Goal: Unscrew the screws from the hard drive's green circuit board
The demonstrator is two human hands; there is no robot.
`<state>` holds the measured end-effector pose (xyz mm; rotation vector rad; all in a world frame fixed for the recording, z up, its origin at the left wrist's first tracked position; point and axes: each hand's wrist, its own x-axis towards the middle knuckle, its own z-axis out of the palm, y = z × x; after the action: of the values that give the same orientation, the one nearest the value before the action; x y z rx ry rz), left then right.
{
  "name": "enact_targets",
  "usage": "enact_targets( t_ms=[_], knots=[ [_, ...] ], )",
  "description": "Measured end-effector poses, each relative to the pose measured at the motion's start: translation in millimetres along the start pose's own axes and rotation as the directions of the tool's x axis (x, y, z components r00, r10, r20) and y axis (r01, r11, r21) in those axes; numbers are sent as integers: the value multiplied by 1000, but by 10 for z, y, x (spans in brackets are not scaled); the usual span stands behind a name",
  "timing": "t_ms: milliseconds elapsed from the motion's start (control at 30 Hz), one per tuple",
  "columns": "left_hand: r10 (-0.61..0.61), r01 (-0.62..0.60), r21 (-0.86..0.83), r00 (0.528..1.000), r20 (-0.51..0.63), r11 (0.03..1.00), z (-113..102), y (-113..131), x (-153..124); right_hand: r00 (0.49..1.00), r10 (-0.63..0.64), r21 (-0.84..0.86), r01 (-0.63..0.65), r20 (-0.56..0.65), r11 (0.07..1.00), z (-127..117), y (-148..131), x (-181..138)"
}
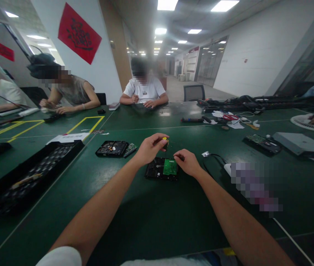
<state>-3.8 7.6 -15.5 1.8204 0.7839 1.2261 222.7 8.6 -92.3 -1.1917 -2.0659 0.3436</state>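
Note:
A black hard drive [154, 169] with a green circuit board [170, 167] lies in front of me on the green table. Above its far edge, my left hand [151, 148] is closed on a small yellow-topped tool [165, 140]; its exact kind is not clear. At the drive's right far corner, my right hand [187, 162] has its fingers pinched together. Whatever they may hold is too small to make out. Left of the drive sit another opened hard drive [111, 148] and a loose circuit board [130, 150].
A long black tray [48, 162] stands at the left. To the right are a cable [214, 155], a power strip [228, 170], another drive [262, 143] and a grey metal box [302, 144]. Red scissors [230, 117] lie farther back. Several people sit around the table.

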Motion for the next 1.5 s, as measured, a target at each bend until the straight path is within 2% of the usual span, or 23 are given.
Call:
enact_targets(
  t_ms=[67,200,300,567,833,1500],
  knots=[
    [4,-4,-3,1000,7,1000,10,18,-1,998,-25,18,26,-61,1000,7,-74,18],
    [11,-11,6,1000,17,1000,39,52,-8,993,-99,63,103,-60,993,51,-254,49],
    [23,-23,11,999,23,1000,57,50,-10,993,-100,53,103,-64,993,101,-315,61],
    [11,-11,-5,999,31,1000,78,34,6,993,-97,-3,97,-71,995,207,-232,105],
    [17,-17,-18,1000,24,1000,81,32,4,992,-120,-41,119,-27,992,202,-251,116],
    [8,-8,13,1000,28,1000,74,39,2,993,-117,-4,117,-29,993,182,-281,104]
  ],
)
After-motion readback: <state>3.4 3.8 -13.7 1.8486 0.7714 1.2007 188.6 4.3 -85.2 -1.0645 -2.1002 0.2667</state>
